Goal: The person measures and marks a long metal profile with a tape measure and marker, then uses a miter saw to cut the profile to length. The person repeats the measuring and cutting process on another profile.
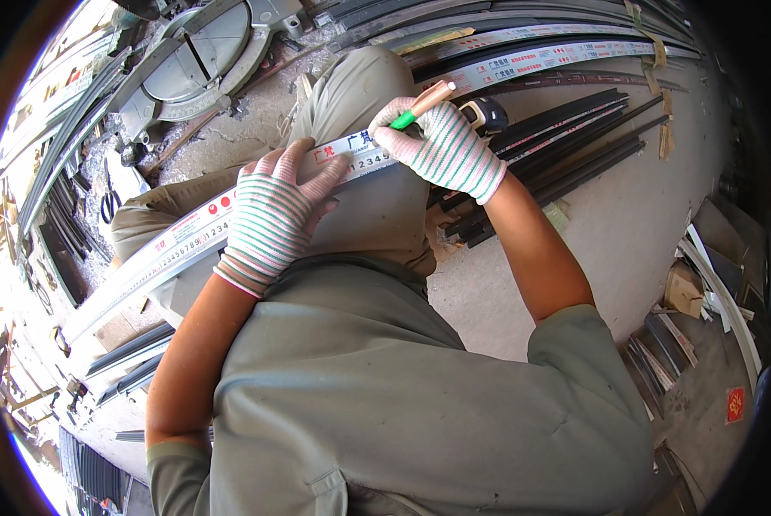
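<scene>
A long metal profile (182, 235) with printed protective film lies slantwise across my lap. My left hand (275, 213), in a striped knit glove, grips it near its right end, fingers spread over the printed face. My right hand (450, 145), gloved alike, pinches a pen with a green section (403, 120) above that end. The pen's back end points up and right; its tip is hidden by the fingers, so contact with the profile cannot be told. Just beyond my right hand sits a tape measure (488, 116), partly covered by the glove.
A mitre saw (195, 61) with a round metal table stands on the littered floor at upper left. Scissors (108, 197) lie below it. Dark profiles (553, 138) are stacked to the right, film-covered ones (540, 58) beyond. Offcuts (659, 351) lie at lower right.
</scene>
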Available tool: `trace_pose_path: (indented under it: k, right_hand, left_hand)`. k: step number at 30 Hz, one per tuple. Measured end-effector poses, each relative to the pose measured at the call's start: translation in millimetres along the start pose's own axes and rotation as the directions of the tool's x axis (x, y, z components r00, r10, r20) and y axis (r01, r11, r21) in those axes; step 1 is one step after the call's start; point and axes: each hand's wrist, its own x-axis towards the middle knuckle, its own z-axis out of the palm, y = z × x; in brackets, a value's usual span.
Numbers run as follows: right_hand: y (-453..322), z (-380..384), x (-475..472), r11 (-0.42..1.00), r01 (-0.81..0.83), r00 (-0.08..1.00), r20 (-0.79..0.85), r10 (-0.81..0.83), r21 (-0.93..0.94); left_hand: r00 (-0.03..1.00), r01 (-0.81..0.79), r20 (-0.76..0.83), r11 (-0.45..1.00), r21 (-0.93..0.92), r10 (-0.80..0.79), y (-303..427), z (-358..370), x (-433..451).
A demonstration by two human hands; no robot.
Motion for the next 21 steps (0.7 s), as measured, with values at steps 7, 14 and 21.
trace_pose_path:
  k: [7,14,21]
  right_hand:
    - [-1.2,1.0,-0.4,0.999,-0.004,1.000,-0.001,0.004,0.040]
    - [-1.6,0.1,-0.3,0.998,-0.012,1.000,-0.005,0.012,0.060]
    - [1.8,1.9,-0.4,0.999,0.006,1.000,-0.017,-0.005,0.048]
  left_hand:
    - [0.999,0.028,0.024,1.000,-0.014,-0.028,1.9,-1.6,-0.3]
    - [1.000,0.011,0.003,1.000,-0.004,-0.011,1.3,-0.7,0.0]
    - [1.000,0.008,-0.001,1.000,0.001,-0.008,1.5,-0.7,0.1]
